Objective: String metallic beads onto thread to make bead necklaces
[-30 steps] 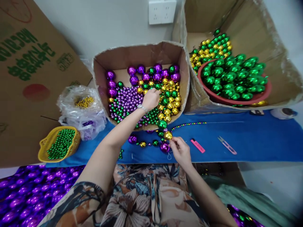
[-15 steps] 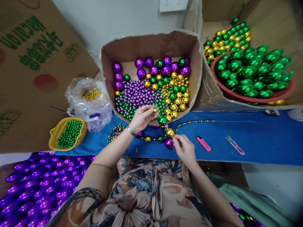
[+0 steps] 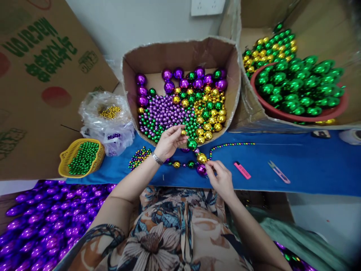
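Bead garland [image 3: 191, 164] lies on blue cloth [image 3: 254, 160], pinched beside a large gold bead [image 3: 201, 158] by the right hand [image 3: 222, 179]. The left hand [image 3: 169, 143] grasps a smaller gold bead [image 3: 183, 132].

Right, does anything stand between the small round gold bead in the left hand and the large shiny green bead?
Only the left hand itself: its lower fingers show just below the small round gold bead, toward the large shiny green bead. Nothing else is visible between them, and the right hand is lower down.
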{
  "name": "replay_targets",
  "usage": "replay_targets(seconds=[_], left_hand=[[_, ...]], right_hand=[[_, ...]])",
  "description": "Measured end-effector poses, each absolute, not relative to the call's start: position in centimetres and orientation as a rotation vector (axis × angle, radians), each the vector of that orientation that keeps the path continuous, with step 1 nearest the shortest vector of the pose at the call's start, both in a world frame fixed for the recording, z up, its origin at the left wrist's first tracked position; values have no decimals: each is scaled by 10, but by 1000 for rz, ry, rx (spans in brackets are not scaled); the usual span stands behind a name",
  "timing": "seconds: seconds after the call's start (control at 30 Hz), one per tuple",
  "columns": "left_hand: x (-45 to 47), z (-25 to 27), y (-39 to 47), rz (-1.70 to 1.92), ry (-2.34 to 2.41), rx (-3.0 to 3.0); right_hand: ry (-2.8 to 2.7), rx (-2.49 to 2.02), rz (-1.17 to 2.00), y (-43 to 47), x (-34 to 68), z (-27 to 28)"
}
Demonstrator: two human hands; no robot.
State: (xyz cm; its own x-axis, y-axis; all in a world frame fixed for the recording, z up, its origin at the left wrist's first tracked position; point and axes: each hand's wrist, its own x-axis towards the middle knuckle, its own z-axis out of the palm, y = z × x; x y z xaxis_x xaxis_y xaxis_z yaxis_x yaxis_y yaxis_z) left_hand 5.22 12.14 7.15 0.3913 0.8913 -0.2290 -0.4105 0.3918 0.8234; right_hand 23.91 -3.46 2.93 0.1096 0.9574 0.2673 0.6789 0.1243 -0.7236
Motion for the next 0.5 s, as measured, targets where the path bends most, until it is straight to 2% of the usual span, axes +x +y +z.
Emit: replay_targets(seconds=[0.5], left_hand=[[59,73,111,974,792,804]], right_hand=[[-1651,-1617,427,-37,241,30]])
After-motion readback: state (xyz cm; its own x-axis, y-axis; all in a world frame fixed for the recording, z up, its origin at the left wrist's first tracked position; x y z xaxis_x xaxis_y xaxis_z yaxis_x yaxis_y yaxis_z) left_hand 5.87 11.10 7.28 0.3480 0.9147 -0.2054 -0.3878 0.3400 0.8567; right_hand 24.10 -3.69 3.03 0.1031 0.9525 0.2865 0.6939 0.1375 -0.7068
